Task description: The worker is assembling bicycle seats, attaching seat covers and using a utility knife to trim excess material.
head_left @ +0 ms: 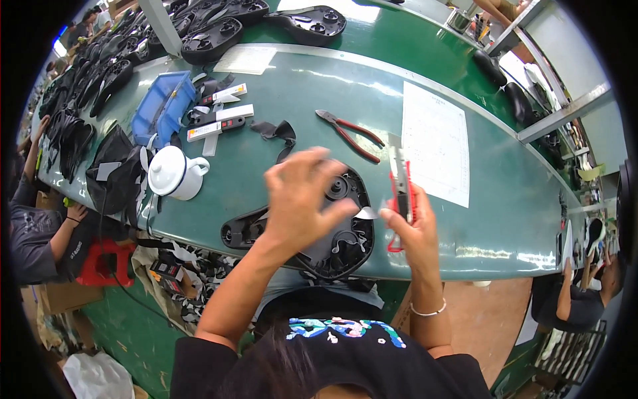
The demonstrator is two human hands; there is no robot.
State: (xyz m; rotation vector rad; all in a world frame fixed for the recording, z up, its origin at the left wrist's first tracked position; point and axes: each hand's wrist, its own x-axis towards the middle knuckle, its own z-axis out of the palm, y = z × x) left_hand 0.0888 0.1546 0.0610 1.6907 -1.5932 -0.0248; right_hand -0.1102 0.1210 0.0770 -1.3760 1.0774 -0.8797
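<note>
A red-and-grey utility knife (pixel 402 186) stands upright in my right hand (pixel 419 229), its blade end pointing away from me. My left hand (pixel 299 199) is over a black moulded plastic shell (pixel 349 256), fingers spread and blurred by motion, holding nothing that I can see. The shell lies at the table's near edge, with round bosses inside and a narrow handle-like end to the left. A small whitish piece (pixel 366 213) shows between the shell and my right hand. Red-handled diagonal pliers (pixel 355 135) rest beyond both hands, and black scrap (pixel 278 132) lies left of them.
On the left stand a white lidded enamel mug (pixel 174 174) and a blue bin (pixel 161 110), with small boxes (pixel 219 123) alongside. A paper sheet (pixel 435 146) lies at right. Black shells (pixel 309 25) are heaped at the far left. Other people work at both sides.
</note>
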